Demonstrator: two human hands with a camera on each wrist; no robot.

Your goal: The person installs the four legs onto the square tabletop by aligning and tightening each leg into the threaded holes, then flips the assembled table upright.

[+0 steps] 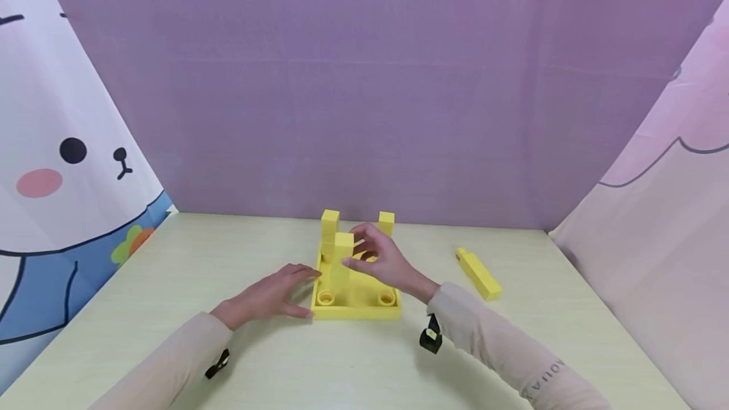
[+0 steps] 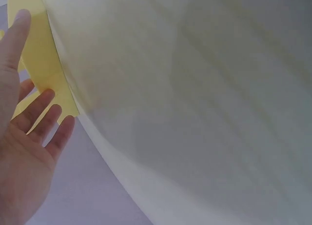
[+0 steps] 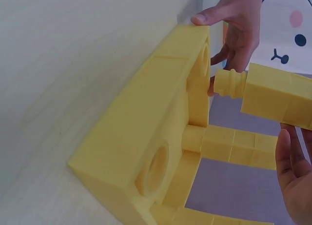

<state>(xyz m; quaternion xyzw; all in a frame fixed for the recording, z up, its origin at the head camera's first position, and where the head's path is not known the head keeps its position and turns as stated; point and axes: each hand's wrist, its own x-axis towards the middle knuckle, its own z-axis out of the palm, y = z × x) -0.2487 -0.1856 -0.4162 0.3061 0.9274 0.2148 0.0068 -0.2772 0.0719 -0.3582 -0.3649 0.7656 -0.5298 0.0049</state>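
A yellow plastic base [image 1: 357, 313], shallow and tray-like with a raised rim, lies on the tabletop. My left hand [image 1: 270, 293] rests against its left side, thumb by the near corner and fingers stretched along the edge. With my right hand [image 1: 387, 261] I pinch a square yellow leg [image 1: 343, 271] upright above the near left socket [image 1: 325, 298]. Its threaded end [image 3: 230, 83] shows clear of the base in the right wrist view. Two more legs, the left one [image 1: 330, 226] and the right one [image 1: 386, 223], stand at the far corners. The near right socket [image 1: 386, 298] is bare.
A further yellow leg [image 1: 479, 275] lies on the pale tabletop [image 1: 364, 366] to the right, its threaded end pointing away. A purple cloth [image 1: 364, 93] hangs behind the table, with printed curtains at both sides.
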